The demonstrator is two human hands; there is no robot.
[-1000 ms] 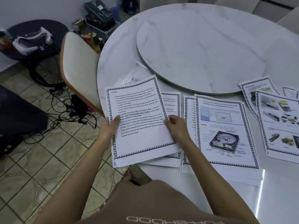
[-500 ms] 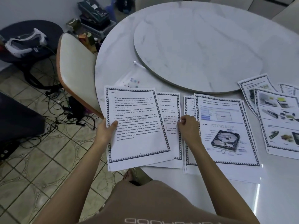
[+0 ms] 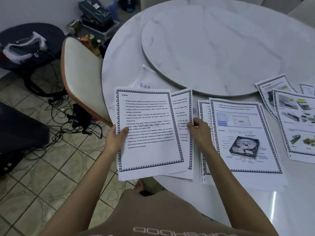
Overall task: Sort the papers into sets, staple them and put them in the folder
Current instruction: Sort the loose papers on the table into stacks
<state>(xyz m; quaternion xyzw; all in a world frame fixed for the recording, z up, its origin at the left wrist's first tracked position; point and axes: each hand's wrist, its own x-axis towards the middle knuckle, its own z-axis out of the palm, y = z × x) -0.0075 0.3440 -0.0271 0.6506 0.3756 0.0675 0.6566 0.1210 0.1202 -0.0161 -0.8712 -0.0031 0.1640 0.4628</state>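
I saw the turntable (image 3: 211, 53) on the middle of the table (image 3: 122, 68), and the chair (image 3: 81, 74) stood to the table's left. At the near edge the top sheet (image 3: 148, 150) overlapped a second sheet (image 3: 183, 106), which stuck out to its right. The folder (image 3: 144, 80) lay just behind them. The left hand (image 3: 115, 140) held the top sheet's left edge, and the right hand (image 3: 201, 132) pinched the second sheet's right edge. A stack (image 3: 242, 116) lay just right of that hand, with loose sheets (image 3: 296, 123) farther right.
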